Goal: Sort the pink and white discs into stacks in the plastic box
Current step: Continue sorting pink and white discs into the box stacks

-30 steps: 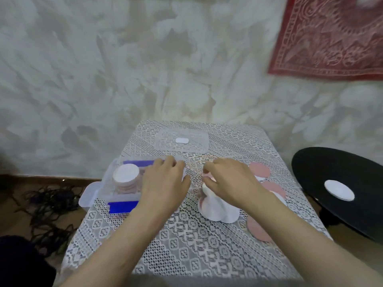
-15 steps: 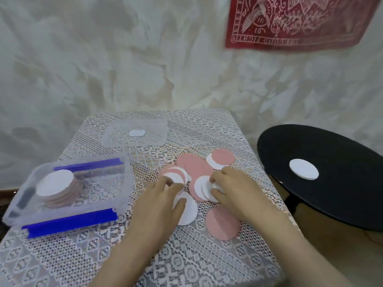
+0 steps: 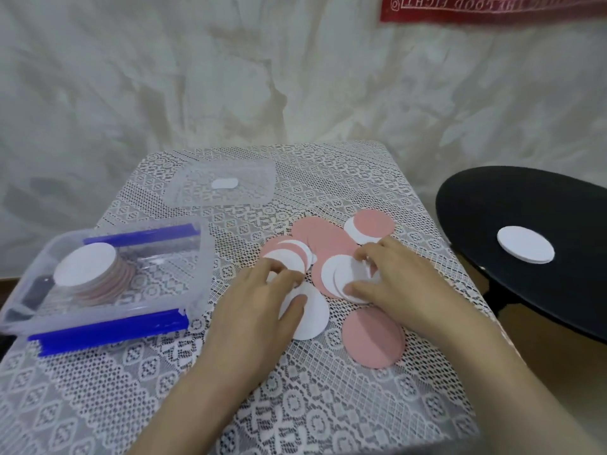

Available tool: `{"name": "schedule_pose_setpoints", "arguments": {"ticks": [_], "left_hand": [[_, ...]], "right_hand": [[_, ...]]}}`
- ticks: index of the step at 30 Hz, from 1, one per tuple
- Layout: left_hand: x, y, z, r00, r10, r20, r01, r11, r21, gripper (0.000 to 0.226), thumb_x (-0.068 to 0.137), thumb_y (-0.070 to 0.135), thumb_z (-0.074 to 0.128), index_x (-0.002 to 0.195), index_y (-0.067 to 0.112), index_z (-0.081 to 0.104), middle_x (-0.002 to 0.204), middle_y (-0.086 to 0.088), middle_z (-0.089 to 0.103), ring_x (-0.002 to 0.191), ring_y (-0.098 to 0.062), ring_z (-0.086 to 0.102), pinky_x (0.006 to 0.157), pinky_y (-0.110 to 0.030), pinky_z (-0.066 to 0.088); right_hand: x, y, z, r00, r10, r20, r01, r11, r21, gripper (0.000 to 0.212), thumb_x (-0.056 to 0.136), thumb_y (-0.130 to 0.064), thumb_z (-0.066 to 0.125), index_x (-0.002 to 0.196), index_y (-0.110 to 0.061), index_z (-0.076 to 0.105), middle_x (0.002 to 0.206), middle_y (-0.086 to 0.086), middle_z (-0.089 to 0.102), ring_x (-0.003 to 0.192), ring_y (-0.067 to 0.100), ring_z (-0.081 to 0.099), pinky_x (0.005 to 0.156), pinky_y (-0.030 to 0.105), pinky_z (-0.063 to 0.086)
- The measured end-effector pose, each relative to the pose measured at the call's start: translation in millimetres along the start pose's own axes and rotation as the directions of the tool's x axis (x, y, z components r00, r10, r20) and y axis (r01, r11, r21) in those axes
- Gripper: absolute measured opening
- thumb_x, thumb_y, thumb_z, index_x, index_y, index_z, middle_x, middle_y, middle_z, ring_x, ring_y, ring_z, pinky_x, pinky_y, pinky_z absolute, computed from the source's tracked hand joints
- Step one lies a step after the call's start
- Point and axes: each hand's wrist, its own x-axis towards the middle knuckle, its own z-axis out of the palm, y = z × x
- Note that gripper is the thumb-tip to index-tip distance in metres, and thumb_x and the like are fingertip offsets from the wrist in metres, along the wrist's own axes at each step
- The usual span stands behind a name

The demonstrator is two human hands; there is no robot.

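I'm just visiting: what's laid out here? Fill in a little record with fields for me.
Table: lace-covered table
Box: plastic box, left, holding one stack topped white
Lid: clear lid, flat behind box
Pile: loose discs, pink and white, overlapping, centre
Left hand: left hand touches the pile
Right hand: right hand pinches white discs
Aside: black round surface bearing one lone disc
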Motion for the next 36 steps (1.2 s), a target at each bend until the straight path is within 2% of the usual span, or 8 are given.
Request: {"name": "schedule_pose_setpoints", "arguments": {"ticks": [7, 12, 16, 24, 27, 29, 32, 36], "left_hand": [[-14, -2, -7, 1.0, -0.012, -0.012, 0.012, 1.0, -0.023, 0.03, 0.096, 0.037, 0.057, 0.121, 0.027, 0.068, 0.118, 0.009, 0.058, 0.105, -0.018, 0.053, 0.079, -0.039, 0.05], [-20, -5, -12, 1.0, -0.021, -0.016, 0.021, 1.0, -0.023, 0.029, 0.096, 0.039, 0.055, 0.121, 0.03, 0.067, 0.118, 0.013, 0.059, 0.106, -0.013, 0.052, 0.078, -0.037, 0.05], [-22, -5, -14, 0.999, -0.035, -0.008, 0.034, 0.998, -0.059, 0.031, 0.097, 0.041, 0.053, 0.125, 0.033, 0.063, 0.118, 0.017, 0.059, 0.106, -0.011, 0.05, 0.08, -0.034, 0.049], [-20, -6, -17, 0.996, -0.094, 0.001, 0.093, 0.984, -0.153, 0.049, 0.095, 0.056, 0.048, 0.139, 0.035, 0.053, 0.118, 0.021, 0.06, 0.106, -0.003, 0.05, 0.083, -0.025, 0.042], [-20, -2, -19, 0.994, -0.112, -0.018, 0.106, 0.973, -0.203, 0.042, 0.096, 0.053, 0.052, 0.132, 0.033, 0.057, 0.108, 0.022, 0.061, 0.092, 0.0, 0.051, 0.074, -0.02, 0.04], [-23, 0, -21, 0.988, -0.154, -0.024, 0.141, 0.95, -0.279, 0.029, 0.095, 0.048, 0.056, 0.119, 0.032, 0.061, 0.097, 0.021, 0.063, 0.081, 0.002, 0.056, 0.064, -0.016, 0.039], [-27, -1, -25, 0.974, -0.226, 0.013, 0.207, 0.87, -0.448, 0.012, 0.096, 0.04, 0.061, 0.098, 0.029, 0.061, 0.083, 0.015, 0.067, 0.067, 0.003, 0.063, 0.052, -0.013, 0.041], [-37, -10, -29, 0.973, -0.231, 0.026, 0.221, 0.885, -0.409, 0.011, 0.099, 0.037, 0.056, 0.091, 0.03, 0.055, 0.079, 0.013, 0.063, 0.063, -0.005, 0.059, 0.054, -0.025, 0.044]], "right_hand": [[2, -13, 10, 0.994, -0.079, -0.07, 0.09, 0.982, 0.168, 0.02, 0.088, -0.038, 0.072, 0.09, -0.03, 0.054, 0.099, -0.012, 0.055, 0.086, 0.012, 0.056, 0.074, 0.033, 0.045], [11, -17, 8, 0.996, -0.047, -0.081, 0.079, 0.89, 0.45, 0.019, 0.091, -0.026, 0.074, 0.08, -0.023, 0.059, 0.087, -0.003, 0.065, 0.079, 0.016, 0.065, 0.06, 0.038, 0.057], [16, -19, 8, 0.991, -0.027, -0.132, 0.099, 0.808, 0.58, 0.015, 0.093, -0.016, 0.072, 0.083, -0.013, 0.061, 0.085, 0.004, 0.064, 0.053, -0.007, 0.055, 0.044, 0.012, 0.044], [18, -22, 6, 0.981, -0.014, -0.191, 0.151, 0.67, 0.727, 0.015, 0.09, -0.013, 0.075, 0.081, -0.014, 0.064, 0.077, 0.014, 0.066, 0.065, 0.012, 0.06, 0.057, 0.021, 0.047], [13, -27, 12, 0.994, -0.062, -0.094, 0.112, 0.609, 0.785, 0.015, 0.089, -0.007, 0.074, 0.079, -0.012, 0.064, 0.071, 0.01, 0.065, 0.061, 0.023, 0.059, 0.054, 0.033, 0.045], [11, -32, 21, 0.995, -0.101, -0.011, 0.066, 0.559, 0.827, 0.015, 0.088, -0.006, 0.076, 0.079, -0.011, 0.064, 0.068, 0.01, 0.064, 0.058, 0.025, 0.054, 0.053, 0.03, 0.04], [7, -39, 31, 0.984, -0.178, 0.026, 0.098, 0.652, 0.752, 0.013, 0.087, -0.012, 0.079, 0.084, -0.007, 0.067, 0.066, 0.004, 0.065, 0.059, 0.012, 0.059, 0.059, 0.026, 0.047], [3, -41, 38, 0.981, -0.192, -0.004, 0.154, 0.775, 0.612, 0.011, 0.091, -0.027, 0.073, 0.084, -0.018, 0.071, 0.073, -0.003, 0.073, 0.069, 0.013, 0.067, 0.077, 0.04, 0.055]]}}
